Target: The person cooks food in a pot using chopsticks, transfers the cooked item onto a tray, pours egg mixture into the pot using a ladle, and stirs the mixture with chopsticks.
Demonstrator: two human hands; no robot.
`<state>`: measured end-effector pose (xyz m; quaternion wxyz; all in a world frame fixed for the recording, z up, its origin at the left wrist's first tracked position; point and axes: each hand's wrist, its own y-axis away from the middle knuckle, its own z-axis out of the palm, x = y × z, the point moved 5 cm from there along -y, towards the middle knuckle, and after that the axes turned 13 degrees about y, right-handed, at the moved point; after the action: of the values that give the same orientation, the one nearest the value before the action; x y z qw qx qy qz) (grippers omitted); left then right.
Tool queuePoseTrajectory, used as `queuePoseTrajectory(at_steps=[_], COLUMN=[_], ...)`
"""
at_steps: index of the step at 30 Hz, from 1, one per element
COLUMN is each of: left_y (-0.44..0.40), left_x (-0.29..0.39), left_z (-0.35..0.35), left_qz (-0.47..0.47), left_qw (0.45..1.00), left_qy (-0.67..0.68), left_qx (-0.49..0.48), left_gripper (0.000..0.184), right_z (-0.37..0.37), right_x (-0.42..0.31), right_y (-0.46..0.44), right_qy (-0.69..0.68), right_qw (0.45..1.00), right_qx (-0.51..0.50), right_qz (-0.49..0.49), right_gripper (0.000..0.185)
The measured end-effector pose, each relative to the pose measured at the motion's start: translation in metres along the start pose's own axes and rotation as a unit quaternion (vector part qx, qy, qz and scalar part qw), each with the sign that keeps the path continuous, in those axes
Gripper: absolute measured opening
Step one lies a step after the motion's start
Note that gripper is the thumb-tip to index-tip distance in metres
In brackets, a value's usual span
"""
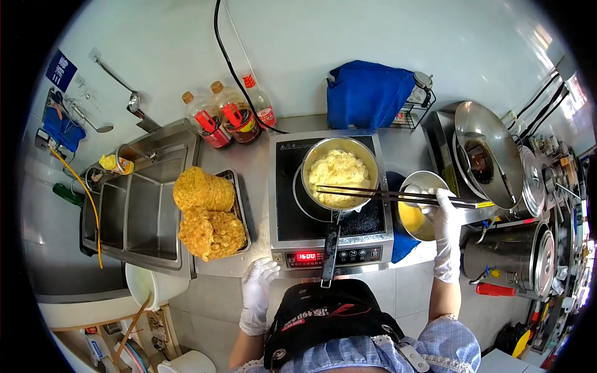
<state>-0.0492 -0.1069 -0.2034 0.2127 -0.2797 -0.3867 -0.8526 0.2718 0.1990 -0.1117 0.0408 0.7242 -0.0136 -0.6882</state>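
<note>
While the white-gloved right hand (443, 210), right of centre, pinches long dark chopsticks (398, 194), their long axis runs leftward into fluffy yellow food (339, 168) inside a round steel saucepan (372, 163). The white-gloved left hand (257, 292), loosely unclenched and empty, sits farther off, lower left. Red digits (307, 256) read "1600"; the black apron's (336, 320) lettering is unclear.

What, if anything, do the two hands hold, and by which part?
The right hand holds long chopsticks nearer their rear ends; the left hand holds nothing visible.
</note>
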Motion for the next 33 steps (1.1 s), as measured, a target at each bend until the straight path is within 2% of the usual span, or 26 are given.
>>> queuePoseTrajectory(at_steps=[3, 6, 14, 16, 23, 29, 33], left_y=[0.001, 0.002, -0.001, 0.0, -0.001, -0.001, -0.002], left_x=[0.0, 0.0, -0.001, 0.0, -0.001, 0.002, 0.0], left_z=[0.003, 0.005, 0.001, 0.002, -0.002, -0.002, -0.004], left_qz=[0.0, 0.0, 0.001, 0.001, -0.001, -0.002, -0.008], left_qw=[1.0, 1.0, 1.0, 1.0, 1.0, 1.0, 1.0], left_qy=[0.002, 0.002, -0.004, 0.014, 0.019, 0.006, 0.009], left_qx=[0.001, 0.001, -0.014, -0.006, -0.009, -0.007, -0.009], left_gripper=[0.027, 0.027, 0.032, 0.026, 0.026, 0.027, 0.027], right_z=[0.0, 0.004, 0.012, 0.012, 0.013, 0.003, 0.013], right_x=[-0.004, -0.003, 0.004, 0.004, 0.0, -0.009, -0.001], right_y=[0.0, -0.002, -0.004, -0.004, -0.002, 0.003, 0.0], right_qy=[-0.03, 0.007, 0.022, 0.032, 0.035, 0.029, -0.007], right_qw=[1.0, 0.999, 0.998, 0.999, 0.998, 0.999, 0.999], right_qx=[0.004, 0.051, 0.052, 0.041, 0.048, 0.035, 0.035], right_qz=[0.008, -0.014, -0.016, -0.014, -0.019, -0.023, -0.006], right_gripper=[0.02, 0.02, 0.018, 0.018, 0.019, 0.029, 0.022])
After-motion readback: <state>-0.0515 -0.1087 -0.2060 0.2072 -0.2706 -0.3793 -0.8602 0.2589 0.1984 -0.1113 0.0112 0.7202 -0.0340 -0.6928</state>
